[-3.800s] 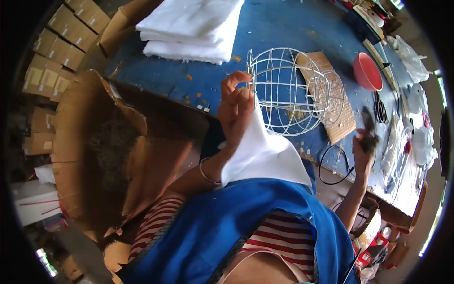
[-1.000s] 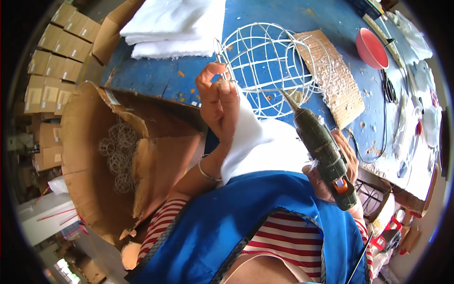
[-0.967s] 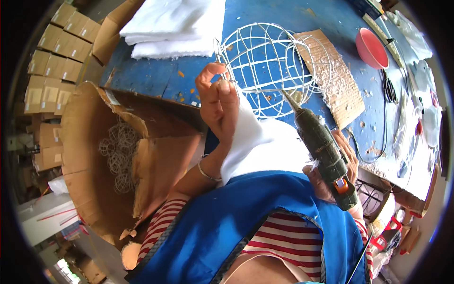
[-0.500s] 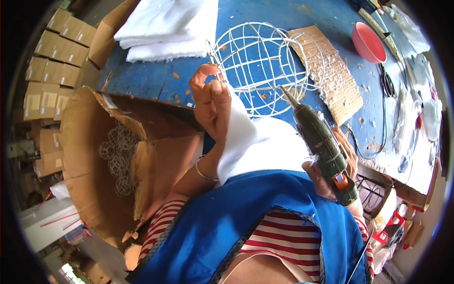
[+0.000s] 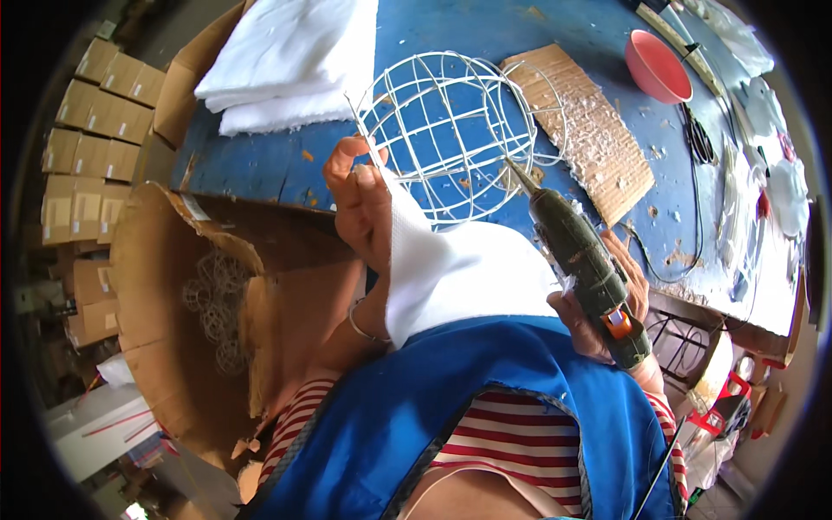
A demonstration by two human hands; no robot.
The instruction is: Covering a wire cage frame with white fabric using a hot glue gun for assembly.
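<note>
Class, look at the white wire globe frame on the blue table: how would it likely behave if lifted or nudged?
The wire frame is thin open wire, so probably light and fairly springy. Being rounded, it may well roll or rock when nudged. Its open gaps should make it easy to hook with fingers.

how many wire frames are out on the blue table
1: a white wire sphere frame on the blue table, its near edge at the left hand. More wire rings sit in the cardboard box; others may be hidden.

Bare forearms on this worker, no sleeves past the elbow. A thin silver bangle (image 5: pixel 357 322) circles the wrist below the left hand (image 5: pixel 360 204). Just beneath the bangle, a bright blue apron (image 5: pixel 451 394) covers the chest, and under the apron sits a red-and-white striped shirt (image 5: pixel 511 442).
</note>
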